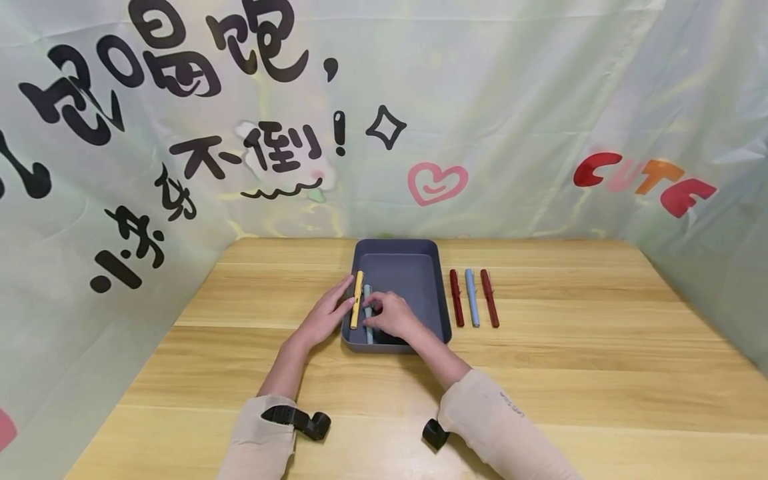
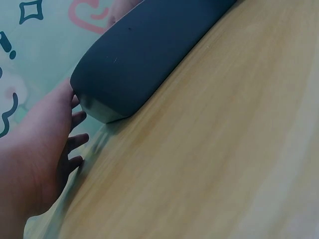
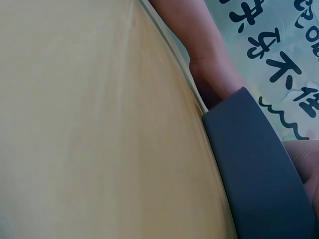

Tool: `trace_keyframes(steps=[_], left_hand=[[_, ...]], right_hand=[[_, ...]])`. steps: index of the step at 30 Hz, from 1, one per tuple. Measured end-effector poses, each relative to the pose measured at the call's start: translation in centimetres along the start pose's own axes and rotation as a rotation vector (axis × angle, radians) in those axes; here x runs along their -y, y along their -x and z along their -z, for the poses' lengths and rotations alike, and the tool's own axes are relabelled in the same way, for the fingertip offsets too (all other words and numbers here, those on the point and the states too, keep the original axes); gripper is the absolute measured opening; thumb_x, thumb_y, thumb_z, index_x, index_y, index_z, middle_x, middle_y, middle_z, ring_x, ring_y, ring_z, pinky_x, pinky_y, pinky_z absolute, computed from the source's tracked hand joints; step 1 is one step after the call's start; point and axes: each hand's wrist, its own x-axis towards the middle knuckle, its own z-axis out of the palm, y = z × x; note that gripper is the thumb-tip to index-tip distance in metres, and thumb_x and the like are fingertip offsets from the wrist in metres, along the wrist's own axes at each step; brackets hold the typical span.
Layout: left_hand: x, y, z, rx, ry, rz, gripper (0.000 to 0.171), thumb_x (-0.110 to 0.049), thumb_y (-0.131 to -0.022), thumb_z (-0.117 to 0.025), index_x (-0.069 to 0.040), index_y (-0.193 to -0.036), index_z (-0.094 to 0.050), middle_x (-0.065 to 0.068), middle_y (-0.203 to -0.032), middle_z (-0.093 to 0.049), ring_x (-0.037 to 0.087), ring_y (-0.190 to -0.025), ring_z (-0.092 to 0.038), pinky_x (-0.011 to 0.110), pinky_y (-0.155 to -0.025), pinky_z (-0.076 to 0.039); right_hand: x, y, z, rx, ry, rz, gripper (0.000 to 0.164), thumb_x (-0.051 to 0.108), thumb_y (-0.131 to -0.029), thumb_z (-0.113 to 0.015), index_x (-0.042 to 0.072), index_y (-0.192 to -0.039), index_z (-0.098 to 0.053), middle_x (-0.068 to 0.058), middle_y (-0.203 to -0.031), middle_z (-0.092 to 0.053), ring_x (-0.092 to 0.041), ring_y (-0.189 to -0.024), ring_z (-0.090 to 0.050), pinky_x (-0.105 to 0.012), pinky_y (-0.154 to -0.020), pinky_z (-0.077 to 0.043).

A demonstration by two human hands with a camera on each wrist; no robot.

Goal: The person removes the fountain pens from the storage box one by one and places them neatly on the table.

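A dark grey-blue tray (image 1: 399, 247) stands on the table in the head view. Inside it, along the left wall, lies a yellow pen (image 1: 357, 310). Just right of that is a light blue pen (image 1: 369, 333), lying lengthwise. My right hand (image 1: 393, 316) reaches into the tray and pinches this blue pen between thumb and curled fingers. Against the tray's left side rests my left hand (image 1: 327, 315), fingers extended, its thumb over the rim near the yellow pen. In the left wrist view, the tray's outer wall (image 2: 129, 59) partly hides the fingers of the left hand (image 2: 40, 149).
Right of the tray, a dark red pen (image 1: 457, 298), a blue pen (image 1: 472, 298) and another red pen (image 1: 489, 298) lie side by side on the wooden table (image 1: 576, 373). A printed curtain (image 1: 510, 100) hangs behind and at both sides.
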Motion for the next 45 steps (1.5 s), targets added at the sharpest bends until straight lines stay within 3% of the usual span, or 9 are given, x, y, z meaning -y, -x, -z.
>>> trace_keyframes(steps=[16,35,45], left_hand=[[-0.4,0.1,0.0,0.001,-0.008,0.023,0.053,-0.032,-0.099,-0.041,-0.018,-0.147,-0.025,0.009,-0.149,-0.021,0.026,-0.134,-0.019,0.049,-0.105,-0.016],[-0.3,0.2,0.1,0.009,-0.009,0.008,0.055,-0.036,-0.099,-0.040,-0.015,-0.147,-0.025,0.011,-0.149,-0.021,0.029,-0.134,-0.019,0.051,-0.105,-0.016],[-0.3,0.1,0.2,0.008,0.011,-0.008,0.054,-0.034,-0.099,-0.041,-0.014,-0.147,-0.025,0.012,-0.149,-0.021,0.030,-0.134,-0.019,0.051,-0.105,-0.017]], right_hand=[[-1.6,0.2,2.0,-0.024,-0.002,-0.095,0.023,0.007,-0.080,-0.071,0.015,-0.101,-0.068,-0.007,-0.101,-0.054,-0.024,-0.089,-0.050,-0.032,-0.069,-0.046],[-2.3,0.8,1.7,-0.026,0.034,0.037,0.022,0.005,-0.076,-0.075,0.013,-0.096,-0.071,-0.007,-0.092,-0.053,-0.019,-0.080,-0.059,-0.034,-0.071,-0.048],[-2.4,0.7,1.7,-0.013,0.089,0.071,0.020,0.006,-0.075,-0.076,0.014,-0.093,-0.072,-0.002,-0.080,-0.053,-0.014,-0.069,-0.050,-0.030,-0.066,-0.043]])
